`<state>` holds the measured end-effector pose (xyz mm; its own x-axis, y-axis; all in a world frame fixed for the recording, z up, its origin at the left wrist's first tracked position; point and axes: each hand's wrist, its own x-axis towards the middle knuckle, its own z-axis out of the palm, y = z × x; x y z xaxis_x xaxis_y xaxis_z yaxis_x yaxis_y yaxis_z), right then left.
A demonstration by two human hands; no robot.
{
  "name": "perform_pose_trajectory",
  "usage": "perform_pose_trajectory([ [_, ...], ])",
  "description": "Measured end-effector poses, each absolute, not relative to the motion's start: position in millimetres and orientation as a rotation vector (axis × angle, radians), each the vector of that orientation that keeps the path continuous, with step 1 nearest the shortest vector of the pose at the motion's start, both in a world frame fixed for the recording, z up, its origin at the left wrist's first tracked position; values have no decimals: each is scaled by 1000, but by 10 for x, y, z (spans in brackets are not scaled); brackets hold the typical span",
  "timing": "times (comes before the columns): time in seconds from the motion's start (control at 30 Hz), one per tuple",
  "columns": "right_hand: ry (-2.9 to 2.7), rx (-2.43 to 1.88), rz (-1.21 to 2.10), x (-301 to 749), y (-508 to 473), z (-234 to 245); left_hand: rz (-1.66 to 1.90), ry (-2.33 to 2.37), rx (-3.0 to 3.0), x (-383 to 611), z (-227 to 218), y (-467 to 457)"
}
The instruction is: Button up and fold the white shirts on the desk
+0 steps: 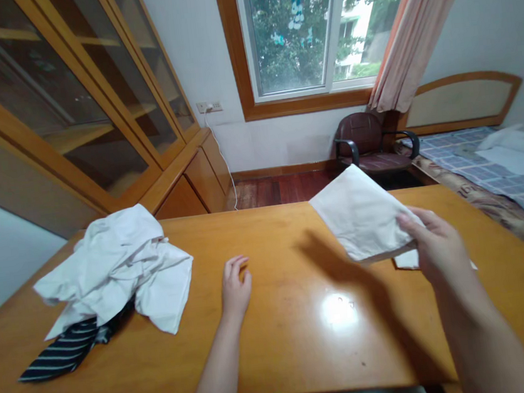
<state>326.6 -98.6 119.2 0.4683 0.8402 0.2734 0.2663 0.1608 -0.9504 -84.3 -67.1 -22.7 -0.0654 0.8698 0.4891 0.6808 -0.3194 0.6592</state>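
Observation:
A folded white cloth [363, 216] is held up above the table by my right hand [432, 240], pinched at its right corner between thumb and fingers. Partly hidden below that hand, another flat white piece [406, 260] lies on the table. My left hand [236, 288] is just over the tabletop, or resting on it, with loosely bent fingers and the thumb apart, holding nothing. To its left sits a crumpled heap of white cloth [122, 263]. From under the heap sticks out a dark necktie [66, 348] with light stripes.
The wooden table [282, 333] spans the front. Beyond it are a glass-door cabinet [90, 102] at left, a dark red armchair [367, 143] and a bed [520, 179] at right. A white cord [223, 157] hangs from the wall socket.

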Motion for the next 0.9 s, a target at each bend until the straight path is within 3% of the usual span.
perform_pose_trajectory([
  [0.13,-958,-1196,1098,2697,-772,668,1325,1676,1981,-841,-233,-679],
  [0.23,-1027,-1229,1198,2324,-733,210,1349,1707,1936,-846,-235,-680],
  [0.37,-1428,-1389,880,2107,-803,-62,1306,1722,1989,-842,-207,-691],
  [0.6,-2130,-1170,504,1911,-947,125,1112,1598,2268,-761,-128,-737],
  [0.9,-2148,-1178,333,1593,-780,133,1021,1507,2359,-718,-79,-757],
])
